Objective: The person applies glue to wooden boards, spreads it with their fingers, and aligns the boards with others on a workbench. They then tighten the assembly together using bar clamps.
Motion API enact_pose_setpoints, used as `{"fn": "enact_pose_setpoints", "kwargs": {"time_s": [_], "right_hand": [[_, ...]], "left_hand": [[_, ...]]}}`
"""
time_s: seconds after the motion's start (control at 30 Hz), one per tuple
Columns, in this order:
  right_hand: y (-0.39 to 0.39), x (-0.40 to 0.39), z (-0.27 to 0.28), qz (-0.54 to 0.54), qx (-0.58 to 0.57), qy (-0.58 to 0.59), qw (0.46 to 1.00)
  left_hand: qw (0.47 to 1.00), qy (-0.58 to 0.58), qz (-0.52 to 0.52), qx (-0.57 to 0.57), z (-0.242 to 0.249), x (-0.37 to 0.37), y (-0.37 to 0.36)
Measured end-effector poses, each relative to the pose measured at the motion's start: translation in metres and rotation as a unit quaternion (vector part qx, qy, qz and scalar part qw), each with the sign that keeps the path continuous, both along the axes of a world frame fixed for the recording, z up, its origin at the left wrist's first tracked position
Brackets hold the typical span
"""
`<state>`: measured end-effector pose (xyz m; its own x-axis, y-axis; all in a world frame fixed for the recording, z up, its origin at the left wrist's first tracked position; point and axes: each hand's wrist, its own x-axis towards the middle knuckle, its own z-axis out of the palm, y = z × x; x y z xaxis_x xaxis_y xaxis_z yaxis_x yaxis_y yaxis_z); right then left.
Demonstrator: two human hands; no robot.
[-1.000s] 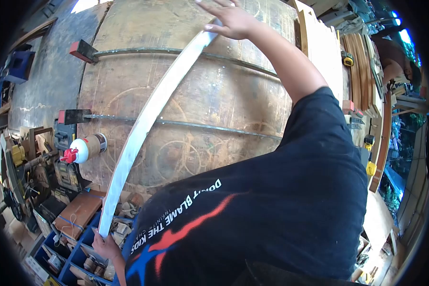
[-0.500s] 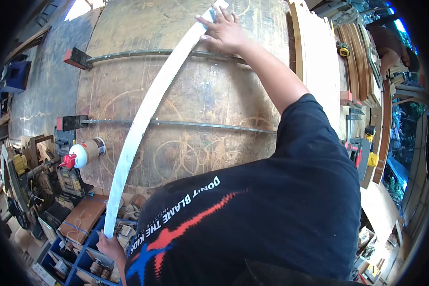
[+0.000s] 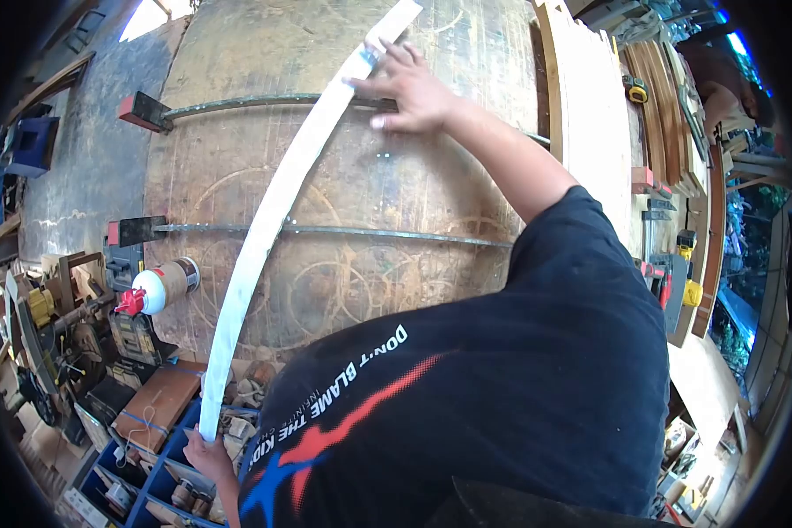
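Note:
A long pale strip (image 3: pixel 277 202) runs in a slanting line across the worn wooden tabletop (image 3: pixel 396 176). Its lower end is pinched in my left hand (image 3: pixel 209 458), beyond the table's near edge. Near the strip's upper part is my right hand (image 3: pixel 409 92), fingers spread and slightly blurred, with the fingertips at or over the strip's edge. The strip's top end extends past these fingers. Two dark metal bars (image 3: pixel 378 232) pass under the strip, and a white glue bottle with a red cap (image 3: pixel 154 289) lies to the left of it.
Clamp ends with red pads (image 3: pixel 141 112) sit at the left. Stacked boards (image 3: pixel 590 114), a yellow tape measure (image 3: pixel 635 89) and more clamps lie on the right. Blue compartments (image 3: pixel 163 480) with tools are at the lower left. Another person (image 3: pixel 722 88) is at the upper right.
My right hand has slid down along the strip, away from its top end. The strip's lower end and my left hand have shifted slightly to the right.

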<state>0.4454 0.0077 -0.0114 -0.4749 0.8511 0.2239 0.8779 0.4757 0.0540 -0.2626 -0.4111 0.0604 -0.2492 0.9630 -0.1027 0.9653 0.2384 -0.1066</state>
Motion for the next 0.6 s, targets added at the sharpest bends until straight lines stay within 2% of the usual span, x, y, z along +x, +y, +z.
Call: {"fn": "enact_pose_setpoints", "kwargs": {"time_s": [0.03, 0.07, 0.13, 0.17, 0.2, 0.3, 0.33, 0.43, 0.47, 0.57, 0.6], "right_hand": [[-0.003, -0.004, 0.001, 0.062, 0.01, 0.008, 0.998], [-0.003, -0.003, 0.011, -0.016, -0.047, -0.027, 0.998], [0.017, 0.017, -0.012, -0.069, 0.011, 0.037, 0.997], [0.023, 0.015, -0.004, -0.097, 0.045, 0.07, 0.992], [0.02, 0.01, 0.0, -0.094, 0.027, 0.043, 0.994], [-0.02, -0.031, 0.017, 0.039, -0.071, -0.052, 0.995], [-0.031, -0.04, 0.023, 0.114, -0.054, -0.002, 0.992], [-0.013, -0.025, 0.008, -0.055, -0.063, 0.01, 0.996], [-0.008, -0.022, 0.01, -0.104, -0.027, 0.066, 0.992], [-0.031, -0.035, 0.016, -0.096, -0.077, 0.049, 0.991], [-0.055, -0.055, 0.043, -0.039, -0.148, 0.017, 0.988]], "left_hand": [[1.0, -0.011, -0.007, 0.005, 0.001, 0.001, 0.0], [1.0, -0.02, -0.016, 0.004, 0.004, 0.002, -0.004], [0.998, -0.041, 0.015, -0.037, 0.007, 0.008, 0.003], [0.997, -0.053, 0.014, -0.046, 0.011, 0.009, 0.006], [0.997, -0.055, 0.012, -0.054, 0.014, 0.007, 0.008], [0.994, -0.068, 0.017, -0.081, 0.02, -0.001, 0.013], [0.993, -0.076, 0.022, -0.092, 0.022, -0.002, 0.017], [0.991, -0.085, 0.011, -0.103, 0.023, -0.003, 0.019], [0.991, -0.085, 0.005, -0.1, 0.024, -0.003, 0.016], [0.989, -0.114, 0.008, -0.096, 0.019, -0.011, 0.01], [0.987, -0.115, 0.031, -0.111, 0.023, -0.006, 0.016]]}}
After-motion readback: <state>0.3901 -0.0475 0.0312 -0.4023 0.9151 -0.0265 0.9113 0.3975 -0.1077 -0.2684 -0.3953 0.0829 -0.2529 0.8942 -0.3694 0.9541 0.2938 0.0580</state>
